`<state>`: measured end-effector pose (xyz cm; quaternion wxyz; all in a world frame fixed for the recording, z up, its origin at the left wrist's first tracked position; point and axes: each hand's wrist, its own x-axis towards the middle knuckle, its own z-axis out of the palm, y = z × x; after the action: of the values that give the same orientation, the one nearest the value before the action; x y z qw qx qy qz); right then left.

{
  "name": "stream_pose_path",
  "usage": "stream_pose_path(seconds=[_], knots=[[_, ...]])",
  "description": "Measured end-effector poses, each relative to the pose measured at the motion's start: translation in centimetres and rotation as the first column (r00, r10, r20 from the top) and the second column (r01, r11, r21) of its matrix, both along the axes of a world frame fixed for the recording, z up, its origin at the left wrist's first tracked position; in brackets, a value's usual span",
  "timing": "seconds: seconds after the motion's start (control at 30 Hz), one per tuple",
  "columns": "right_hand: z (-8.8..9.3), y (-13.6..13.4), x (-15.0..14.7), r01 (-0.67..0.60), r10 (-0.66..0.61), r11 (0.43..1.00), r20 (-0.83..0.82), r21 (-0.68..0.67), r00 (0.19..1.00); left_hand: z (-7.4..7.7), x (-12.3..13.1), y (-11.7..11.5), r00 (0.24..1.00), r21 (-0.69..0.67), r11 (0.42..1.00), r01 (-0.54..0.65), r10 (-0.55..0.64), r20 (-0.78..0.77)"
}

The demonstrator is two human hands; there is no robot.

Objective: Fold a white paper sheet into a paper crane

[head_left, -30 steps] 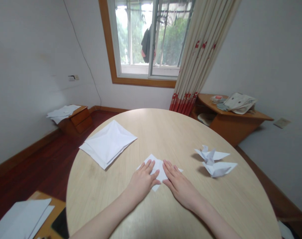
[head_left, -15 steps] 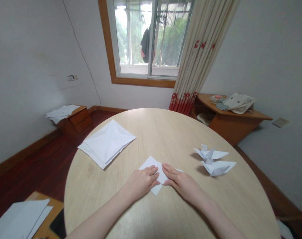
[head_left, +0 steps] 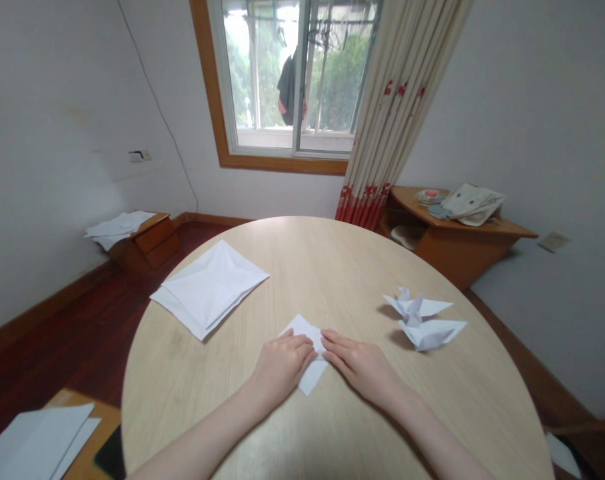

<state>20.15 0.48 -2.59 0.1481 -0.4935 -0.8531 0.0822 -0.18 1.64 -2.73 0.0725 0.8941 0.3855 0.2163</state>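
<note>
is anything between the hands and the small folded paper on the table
Nothing visible. Both the left hand and the right hand lie directly on the folded paper; the paper cranes and the sheet stack sit aside.

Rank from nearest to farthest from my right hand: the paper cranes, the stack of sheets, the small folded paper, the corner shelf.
From the right hand, head view:
1. small folded paper, touching, partly beneath it.
2. paper cranes, just to the right.
3. stack of sheets, left side of the table.
4. corner shelf, off the table, far right.
</note>
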Motion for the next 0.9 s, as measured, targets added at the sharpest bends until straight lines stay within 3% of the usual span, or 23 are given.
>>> stream_pose_path(seconds=[0.43, 0.9], knots=[[-0.5, 0.0, -0.3, -0.015, 0.012, 0.996, 0.036, 0.092, 0.999, 0.1, 0.6, -0.2, 0.992, -0.063, 0.996, -0.066, 0.072, 0.107], [-1.5, -0.1, -1.5, -0.027, -0.005, 0.983, 0.176, 0.180, 0.984, -0.2, 1.0, -0.3, 0.990, -0.170, 0.977, -0.129, 0.138, 0.042]])
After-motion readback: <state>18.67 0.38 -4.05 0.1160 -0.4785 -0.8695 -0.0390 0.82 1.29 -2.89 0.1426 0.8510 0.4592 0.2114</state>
